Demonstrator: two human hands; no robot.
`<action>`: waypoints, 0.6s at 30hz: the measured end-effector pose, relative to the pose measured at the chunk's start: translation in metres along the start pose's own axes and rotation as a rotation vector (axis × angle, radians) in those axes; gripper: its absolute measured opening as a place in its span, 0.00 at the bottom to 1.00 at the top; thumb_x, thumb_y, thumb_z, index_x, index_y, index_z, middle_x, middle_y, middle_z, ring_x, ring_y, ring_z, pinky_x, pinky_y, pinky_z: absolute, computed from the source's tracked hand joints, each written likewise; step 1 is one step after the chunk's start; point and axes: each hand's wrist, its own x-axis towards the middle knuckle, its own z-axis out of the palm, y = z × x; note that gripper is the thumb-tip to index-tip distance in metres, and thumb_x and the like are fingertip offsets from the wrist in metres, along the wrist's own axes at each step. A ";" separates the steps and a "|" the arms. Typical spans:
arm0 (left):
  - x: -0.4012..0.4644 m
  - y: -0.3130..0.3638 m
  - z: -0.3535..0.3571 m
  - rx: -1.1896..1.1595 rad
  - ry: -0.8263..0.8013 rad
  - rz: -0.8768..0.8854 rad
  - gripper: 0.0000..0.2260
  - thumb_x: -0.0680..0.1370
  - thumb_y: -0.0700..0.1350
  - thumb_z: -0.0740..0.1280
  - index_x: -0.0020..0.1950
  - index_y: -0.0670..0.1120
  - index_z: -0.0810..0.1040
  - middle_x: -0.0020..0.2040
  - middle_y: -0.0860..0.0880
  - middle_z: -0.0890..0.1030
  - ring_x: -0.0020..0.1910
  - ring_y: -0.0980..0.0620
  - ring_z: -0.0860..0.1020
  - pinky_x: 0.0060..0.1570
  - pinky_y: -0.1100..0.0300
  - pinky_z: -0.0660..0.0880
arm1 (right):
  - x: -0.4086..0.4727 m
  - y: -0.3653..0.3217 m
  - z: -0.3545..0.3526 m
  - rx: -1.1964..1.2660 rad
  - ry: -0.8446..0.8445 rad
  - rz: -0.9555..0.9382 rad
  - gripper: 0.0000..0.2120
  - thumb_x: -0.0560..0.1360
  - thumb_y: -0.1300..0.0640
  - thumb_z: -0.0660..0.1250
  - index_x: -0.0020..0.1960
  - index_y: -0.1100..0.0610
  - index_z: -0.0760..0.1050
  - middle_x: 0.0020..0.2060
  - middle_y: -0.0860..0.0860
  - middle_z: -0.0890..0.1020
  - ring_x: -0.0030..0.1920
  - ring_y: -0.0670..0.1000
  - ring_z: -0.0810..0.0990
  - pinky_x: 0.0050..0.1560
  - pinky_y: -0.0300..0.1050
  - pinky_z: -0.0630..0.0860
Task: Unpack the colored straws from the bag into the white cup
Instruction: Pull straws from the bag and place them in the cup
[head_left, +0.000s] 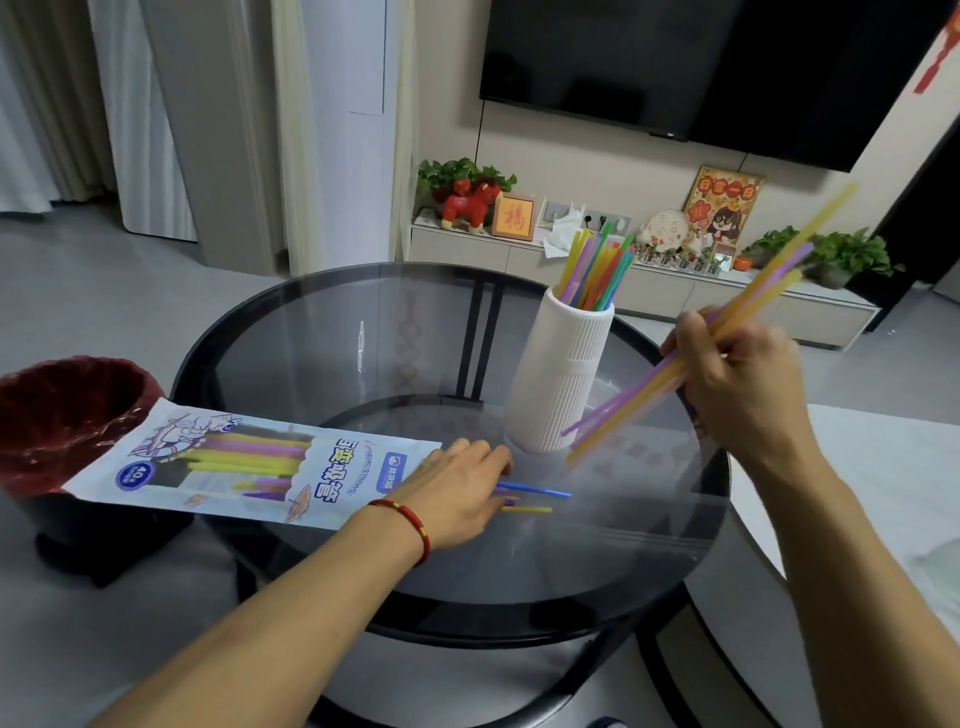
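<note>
Right hand (737, 374) up in the air, gripping a slanted bunch of straws (670, 371) beside the white cup (563, 374). Left hand (457, 483) flat and loose on the bag's (249, 462) open end, on the tabletop (322, 343).

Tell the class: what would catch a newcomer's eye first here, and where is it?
Probably the right hand gripping a slanted bunch of straws beside the white cup, which already bristles with straws at the middle of the glass table. Next, the left hand resting at the mouth of the straw bag.
</note>
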 end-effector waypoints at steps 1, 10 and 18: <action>0.000 0.001 0.000 0.000 -0.009 -0.005 0.16 0.82 0.54 0.62 0.67 0.50 0.69 0.60 0.48 0.74 0.58 0.47 0.71 0.58 0.51 0.71 | 0.004 -0.004 -0.003 -0.023 -0.023 -0.031 0.17 0.83 0.58 0.62 0.37 0.55 0.80 0.27 0.41 0.79 0.26 0.42 0.80 0.32 0.37 0.71; 0.025 0.045 -0.005 -0.578 0.119 0.038 0.22 0.79 0.56 0.67 0.71 0.50 0.68 0.57 0.51 0.75 0.47 0.58 0.72 0.49 0.63 0.70 | -0.002 -0.024 0.038 -0.078 -0.248 -0.148 0.18 0.82 0.53 0.65 0.40 0.64 0.81 0.34 0.59 0.85 0.33 0.57 0.84 0.40 0.57 0.83; 0.035 0.065 0.005 -0.624 0.175 0.000 0.13 0.81 0.53 0.66 0.58 0.46 0.69 0.47 0.50 0.75 0.45 0.50 0.76 0.44 0.60 0.74 | -0.013 -0.014 0.044 -0.052 -0.247 -0.113 0.18 0.83 0.54 0.65 0.41 0.65 0.81 0.36 0.57 0.86 0.37 0.54 0.85 0.40 0.57 0.83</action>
